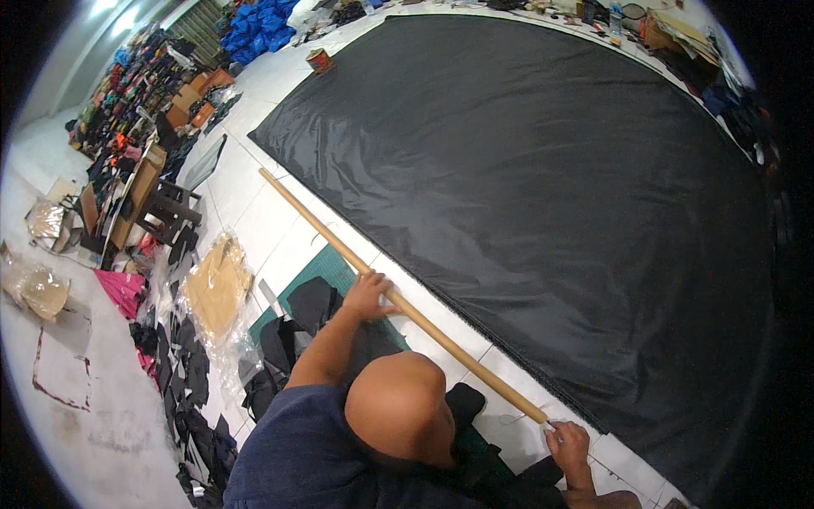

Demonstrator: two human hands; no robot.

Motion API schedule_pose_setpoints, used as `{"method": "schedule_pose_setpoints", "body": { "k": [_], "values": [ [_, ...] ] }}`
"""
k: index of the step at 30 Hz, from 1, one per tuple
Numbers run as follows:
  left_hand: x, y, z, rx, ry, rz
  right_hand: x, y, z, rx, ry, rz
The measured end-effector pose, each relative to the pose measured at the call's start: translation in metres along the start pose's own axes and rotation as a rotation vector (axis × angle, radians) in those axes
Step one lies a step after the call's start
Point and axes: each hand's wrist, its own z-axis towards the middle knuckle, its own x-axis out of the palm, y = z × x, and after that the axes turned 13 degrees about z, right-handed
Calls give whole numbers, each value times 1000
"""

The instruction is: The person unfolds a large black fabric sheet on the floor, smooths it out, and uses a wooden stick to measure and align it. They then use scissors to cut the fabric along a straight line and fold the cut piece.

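Tube (458,350), alongside the near edge of the sheet (526,170), could swing onto the sheet and rumple it if the left hand (366,297), fingers clamped on the tube, slips while the right hand (571,444) bunches its fingers at one end, their hold unclear.

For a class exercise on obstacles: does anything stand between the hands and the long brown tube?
Nothing visible does: the left hand is on the tube, and the right hand is at its near end, contact there unclear.
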Motion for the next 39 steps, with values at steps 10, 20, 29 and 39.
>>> {"method": "schedule_pose_setpoints", "body": {
  "k": [10, 20, 29, 39],
  "values": [
    [13, -53, 76, -622, -393, -773, -47, -48, -1, 455, -222, -454],
    [-10, -109, 116, -1200, -145, -979, -46, -79, -53, 616, -308, -443],
    [23, -70, 120, -1152, -101, -1404, -41, -91, -77, 668, -528, -410],
    [33, -78, 127, -139, 108, 1, -59, -127, -153, 600, -924, -298]
  ]
}}
